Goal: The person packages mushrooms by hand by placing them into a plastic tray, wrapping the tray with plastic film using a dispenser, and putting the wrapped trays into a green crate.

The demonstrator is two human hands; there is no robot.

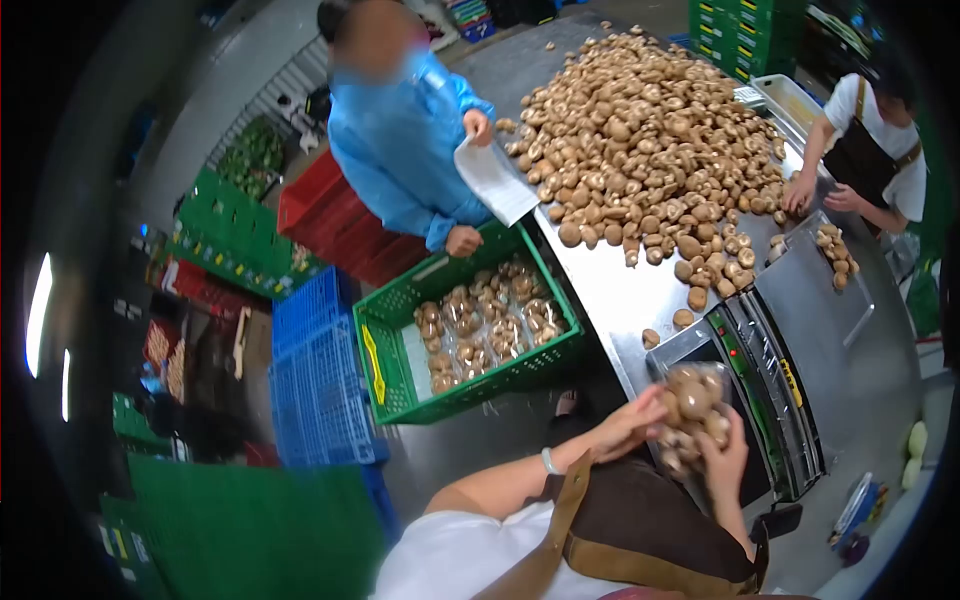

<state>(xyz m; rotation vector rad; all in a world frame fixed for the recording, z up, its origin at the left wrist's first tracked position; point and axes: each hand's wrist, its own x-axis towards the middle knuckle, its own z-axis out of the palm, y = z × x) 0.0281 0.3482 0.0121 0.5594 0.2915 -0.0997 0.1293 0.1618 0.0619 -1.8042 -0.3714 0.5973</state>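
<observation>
A clear pack of brown mushrooms (692, 415) is held between my two hands, just in front of my apron. My left hand (628, 424) is on its left side and my right hand (724, 455) is around its right side. Close above the pack is a black and metal machine (755, 385) with a red light. A large heap of loose mushrooms (640, 130) covers the metal table (600, 285). Left of my hands, a green crate (470, 397) holds several packs of mushrooms (507, 338).
A person in blue (390, 140) stands beyond the green crate, holding a white sheet (495, 182). Another person (870, 150) works at the table's right side. Blue crates (325, 400) and a red crate (340, 205) stand at the left.
</observation>
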